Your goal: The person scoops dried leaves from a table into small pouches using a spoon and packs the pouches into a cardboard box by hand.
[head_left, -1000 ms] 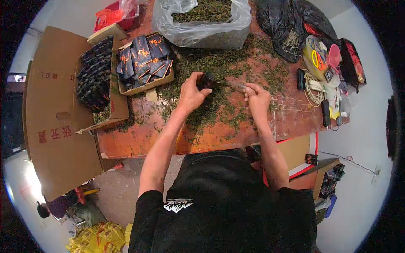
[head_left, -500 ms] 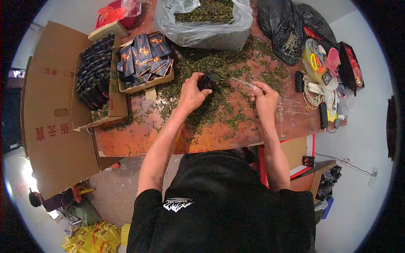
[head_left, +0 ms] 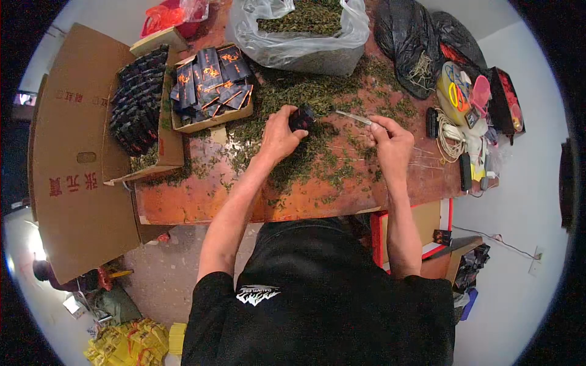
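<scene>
- Head view, clock read from between the two hands: the left hand is curled part-open, thumb on the near side and fingers on the far side, with a dark packet between them, probably so that it stays steady
- The dark packet sits at about 10 o'clock, over loose dark-green leaf; whether it touches the leaf, I cannot tell
- The right hand, at 3 o'clock, has thumb and fingertips pinched closed on one end of a slim pale tool, seemingly to leave its length free; the tip points towards 10 o'clock, just short of the packet
- At 12 o'clock a clear plastic bag stands open with leaf inside, likely placed for easy reach
- At 10 o'clock a small carton holds flat dark sachets, near the left hand, perhaps to keep them handy
</scene>
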The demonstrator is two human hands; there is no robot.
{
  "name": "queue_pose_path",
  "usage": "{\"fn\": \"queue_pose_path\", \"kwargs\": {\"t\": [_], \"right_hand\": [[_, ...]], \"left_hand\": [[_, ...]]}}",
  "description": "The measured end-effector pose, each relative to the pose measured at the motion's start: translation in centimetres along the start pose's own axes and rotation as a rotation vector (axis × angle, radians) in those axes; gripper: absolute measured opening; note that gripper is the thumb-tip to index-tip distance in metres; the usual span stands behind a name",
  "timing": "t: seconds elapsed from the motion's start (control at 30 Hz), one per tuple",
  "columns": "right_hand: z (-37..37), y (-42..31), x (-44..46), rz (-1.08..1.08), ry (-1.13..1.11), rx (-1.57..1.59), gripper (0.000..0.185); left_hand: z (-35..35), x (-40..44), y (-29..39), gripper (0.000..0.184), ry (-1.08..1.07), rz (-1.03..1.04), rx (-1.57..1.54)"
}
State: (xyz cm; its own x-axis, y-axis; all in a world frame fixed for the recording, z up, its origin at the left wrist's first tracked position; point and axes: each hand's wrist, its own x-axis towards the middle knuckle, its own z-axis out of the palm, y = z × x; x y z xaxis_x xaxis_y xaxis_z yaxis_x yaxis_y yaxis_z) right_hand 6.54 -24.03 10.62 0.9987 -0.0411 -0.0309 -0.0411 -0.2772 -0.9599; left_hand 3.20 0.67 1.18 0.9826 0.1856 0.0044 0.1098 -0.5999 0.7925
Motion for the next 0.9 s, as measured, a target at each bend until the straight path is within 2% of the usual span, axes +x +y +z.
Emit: {"fn": "queue_pose_path", "kwargs": {"t": [0.2,0.7,0.8,0.9], "right_hand": [[0.3,-0.8,-0.1,-0.081,-0.012,-0.215,0.018],[1.5,-3.1,-0.2,-0.62,-0.072,-0.584,0.014],[2.2,-3.2,-0.3,-0.754,-0.069,-0.663,0.017],[2.6,-3.7,-0.7,-0.766,-0.102,-0.662,0.023]], "left_hand": [[-0.3,0.0,0.5,0.061,0.008,0.015,-0.023],[-0.3,0.1,1.1,0.058,0.0,0.015,0.037],[0.0,0.3,0.7,0.058,0.01,0.039,0.043],[-0.1,0.3,0.8,0.059,-0.024,-0.001,0.035]]}}
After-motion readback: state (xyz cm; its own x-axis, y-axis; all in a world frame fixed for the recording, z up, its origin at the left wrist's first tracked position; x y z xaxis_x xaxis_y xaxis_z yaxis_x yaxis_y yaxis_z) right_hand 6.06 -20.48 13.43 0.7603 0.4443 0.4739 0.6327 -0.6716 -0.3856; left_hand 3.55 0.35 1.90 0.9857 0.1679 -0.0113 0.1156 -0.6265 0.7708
